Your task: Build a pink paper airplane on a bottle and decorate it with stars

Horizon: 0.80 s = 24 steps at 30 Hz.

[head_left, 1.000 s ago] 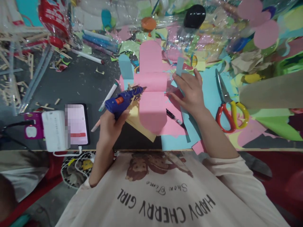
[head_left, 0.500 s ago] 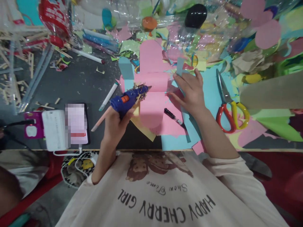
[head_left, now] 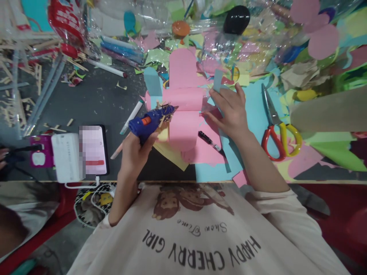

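My left hand (head_left: 133, 151) is closed around a blue hot glue gun (head_left: 149, 123), its barrel crusted with small wood-like bits. The nozzle points right, over a pink paper roll (head_left: 183, 98). Rounded pink flaps (head_left: 182, 68) extend from the roll above and below. At its left end a blue paper tab (head_left: 153, 81) stands up. My right hand (head_left: 231, 110) grips the roll's right end between thumb and fingers, near another blue paper strip (head_left: 218, 80). Under the right hand's thumb lies a black pen (head_left: 210, 141) on pink paper.
Scissors (head_left: 275, 126) with red and yellow handles lie right of my right hand. Left are a phone (head_left: 94, 151), a white power bank (head_left: 67, 157) and markers (head_left: 131, 117). Paper scraps and plastic wrap crowd the far side. Another person's hand (head_left: 3, 156) shows at the left edge.
My left hand has drawn the glue gun slightly left and toward me. My right hand and the pink roll stay in place. Another person's hand shows more at the left edge.
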{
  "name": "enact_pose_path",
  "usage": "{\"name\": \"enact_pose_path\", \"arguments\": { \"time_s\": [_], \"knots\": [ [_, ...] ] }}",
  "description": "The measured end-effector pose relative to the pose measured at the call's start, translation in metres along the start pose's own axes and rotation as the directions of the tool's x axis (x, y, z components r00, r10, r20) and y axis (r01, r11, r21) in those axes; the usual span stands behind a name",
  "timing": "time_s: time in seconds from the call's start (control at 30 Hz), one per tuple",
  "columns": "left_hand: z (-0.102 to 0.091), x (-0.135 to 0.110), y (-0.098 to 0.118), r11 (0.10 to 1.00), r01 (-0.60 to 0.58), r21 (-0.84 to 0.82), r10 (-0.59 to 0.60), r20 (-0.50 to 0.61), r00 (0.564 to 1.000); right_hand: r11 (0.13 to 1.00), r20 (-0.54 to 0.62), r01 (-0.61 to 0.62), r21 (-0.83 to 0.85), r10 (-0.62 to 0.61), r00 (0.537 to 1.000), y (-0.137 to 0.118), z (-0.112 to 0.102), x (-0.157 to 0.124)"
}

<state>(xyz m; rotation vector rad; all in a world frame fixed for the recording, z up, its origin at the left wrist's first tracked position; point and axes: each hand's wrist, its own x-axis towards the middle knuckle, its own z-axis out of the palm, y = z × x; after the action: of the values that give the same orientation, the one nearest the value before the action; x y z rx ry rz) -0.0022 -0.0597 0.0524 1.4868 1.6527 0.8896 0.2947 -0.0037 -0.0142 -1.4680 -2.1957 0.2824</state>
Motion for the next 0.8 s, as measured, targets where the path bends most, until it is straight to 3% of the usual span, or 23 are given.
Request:
{"name": "enact_pose_path", "arguments": {
  "time_s": [0.2,0.33,0.5,0.8],
  "knots": [
    [-0.005,-0.006,0.002,1.000,0.000,0.013,0.000,0.002,1.000,1.000,-0.025,0.007,0.005,-0.007,1.000,0.001,0.003,0.000],
    [0.004,-0.009,0.000,0.997,-0.011,-0.078,0.006,-0.070,0.998,1.000,-0.061,-0.016,0.008,0.017,0.998,0.002,0.009,0.002],
    [0.018,-0.009,-0.010,0.983,-0.007,-0.182,-0.002,-0.048,0.999,0.999,-0.105,-0.040,0.021,0.042,0.994,0.002,0.009,0.006],
    [0.027,-0.004,-0.017,0.861,0.073,-0.503,-0.134,-0.087,0.987,1.000,-0.093,-0.023,0.016,0.024,0.995,-0.014,-0.024,-0.009]
  ]
}}
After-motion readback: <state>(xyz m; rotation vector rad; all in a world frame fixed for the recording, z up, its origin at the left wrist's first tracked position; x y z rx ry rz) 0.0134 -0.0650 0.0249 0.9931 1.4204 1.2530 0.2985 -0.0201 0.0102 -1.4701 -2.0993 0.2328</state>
